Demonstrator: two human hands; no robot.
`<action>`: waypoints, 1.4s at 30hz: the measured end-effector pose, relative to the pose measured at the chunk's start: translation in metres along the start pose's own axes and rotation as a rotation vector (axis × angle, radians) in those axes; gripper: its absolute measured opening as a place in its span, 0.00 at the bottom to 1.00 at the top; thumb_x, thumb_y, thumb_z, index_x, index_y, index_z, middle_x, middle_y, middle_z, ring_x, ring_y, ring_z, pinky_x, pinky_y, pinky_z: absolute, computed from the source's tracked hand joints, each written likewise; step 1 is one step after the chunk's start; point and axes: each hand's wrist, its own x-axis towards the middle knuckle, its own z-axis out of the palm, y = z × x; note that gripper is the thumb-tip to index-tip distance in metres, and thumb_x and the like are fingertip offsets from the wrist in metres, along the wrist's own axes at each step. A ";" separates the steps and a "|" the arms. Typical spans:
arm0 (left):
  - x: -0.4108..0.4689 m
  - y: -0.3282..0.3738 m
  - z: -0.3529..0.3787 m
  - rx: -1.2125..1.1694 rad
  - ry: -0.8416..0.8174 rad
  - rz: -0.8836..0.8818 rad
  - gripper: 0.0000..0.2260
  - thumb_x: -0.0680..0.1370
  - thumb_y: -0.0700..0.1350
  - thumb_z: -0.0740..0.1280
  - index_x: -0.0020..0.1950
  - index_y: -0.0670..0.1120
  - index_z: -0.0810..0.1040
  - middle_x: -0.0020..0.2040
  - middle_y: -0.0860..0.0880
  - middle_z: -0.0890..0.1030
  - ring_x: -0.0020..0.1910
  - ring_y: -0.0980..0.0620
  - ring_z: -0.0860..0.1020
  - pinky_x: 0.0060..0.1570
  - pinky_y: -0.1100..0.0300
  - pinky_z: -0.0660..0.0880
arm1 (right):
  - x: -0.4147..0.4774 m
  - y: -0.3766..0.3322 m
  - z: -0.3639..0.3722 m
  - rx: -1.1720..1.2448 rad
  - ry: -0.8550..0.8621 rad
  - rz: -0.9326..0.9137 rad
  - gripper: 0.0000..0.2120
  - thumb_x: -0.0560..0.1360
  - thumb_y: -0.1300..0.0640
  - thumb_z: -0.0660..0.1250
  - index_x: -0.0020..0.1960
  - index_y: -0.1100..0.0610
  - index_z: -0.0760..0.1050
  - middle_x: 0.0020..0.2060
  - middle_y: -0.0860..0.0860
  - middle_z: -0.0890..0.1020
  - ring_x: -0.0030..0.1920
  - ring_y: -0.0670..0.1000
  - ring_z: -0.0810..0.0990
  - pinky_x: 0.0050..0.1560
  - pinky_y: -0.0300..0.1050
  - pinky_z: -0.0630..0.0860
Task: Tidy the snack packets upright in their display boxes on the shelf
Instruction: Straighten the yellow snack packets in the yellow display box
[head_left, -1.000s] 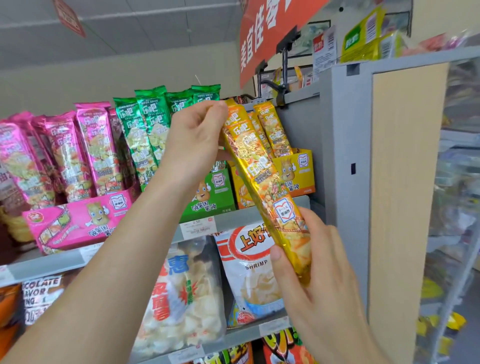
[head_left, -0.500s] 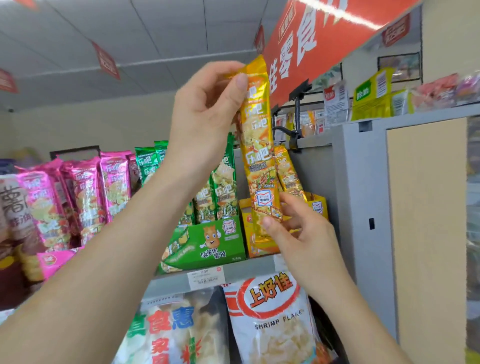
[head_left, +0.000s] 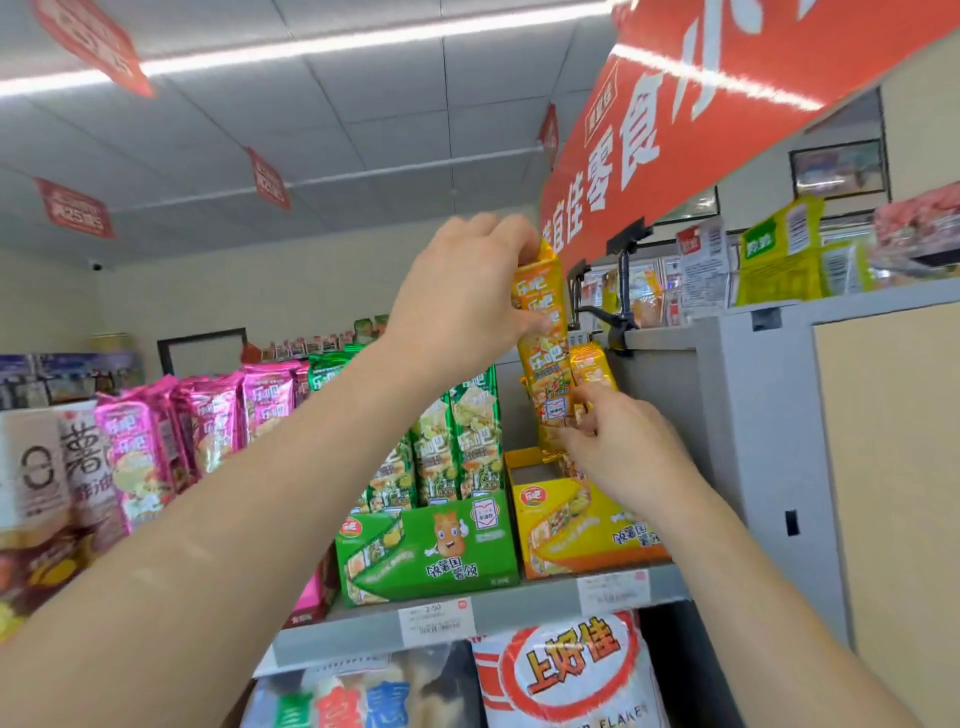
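- A shop aisle under a tiled ceiling; a grey shelf (head_left: 519, 605) carries rows of snack boxes, and a red banner (head_left: 675, 130) hangs overhead.
- The yellow packet (head_left: 543, 358) stands almost upright above the yellow display box (head_left: 587, 525), its lower end at the box's open top, towards the back.
- The left hand (head_left: 467, 296) grips the packet's top end, fingers curled over the seal and thumb against its side.
- The right hand (head_left: 618, 447) pinches the packet's lower part between its fingertips.
- A second yellow packet (head_left: 592, 364) stands just behind and to the right of the held one.
- Just left of it, the green display box (head_left: 431, 545) holds green packets (head_left: 467, 431) standing upright.
- Further left, pink packets (head_left: 208, 415) stand in a row, leaning slightly.
- A price tag (head_left: 434, 618) sits on the shelf edge below the green box.
- Below the shelf hangs a white shrimp-flakes bag (head_left: 566, 670).
- A grey cabinet side (head_left: 753, 441) closes the shelf on the right.
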 end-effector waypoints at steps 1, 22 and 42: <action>0.003 0.001 0.000 0.050 -0.020 0.011 0.24 0.66 0.57 0.78 0.55 0.48 0.74 0.51 0.48 0.78 0.50 0.46 0.72 0.43 0.58 0.61 | -0.001 0.002 0.001 -0.033 -0.002 0.003 0.17 0.77 0.50 0.66 0.64 0.52 0.73 0.54 0.53 0.82 0.54 0.59 0.79 0.45 0.50 0.75; 0.006 -0.017 0.010 0.207 -0.196 0.050 0.24 0.70 0.60 0.73 0.59 0.46 0.76 0.54 0.46 0.78 0.55 0.44 0.72 0.50 0.50 0.72 | 0.005 -0.011 0.012 0.143 0.080 -0.103 0.20 0.77 0.59 0.62 0.68 0.54 0.70 0.59 0.54 0.79 0.59 0.57 0.76 0.54 0.51 0.74; -0.145 0.046 0.065 0.170 -0.400 -0.051 0.19 0.79 0.41 0.61 0.70 0.44 0.67 0.61 0.47 0.72 0.56 0.45 0.76 0.49 0.51 0.77 | 0.038 -0.015 0.015 -0.256 -0.186 0.054 0.18 0.74 0.40 0.69 0.56 0.51 0.80 0.59 0.53 0.78 0.63 0.59 0.71 0.56 0.54 0.73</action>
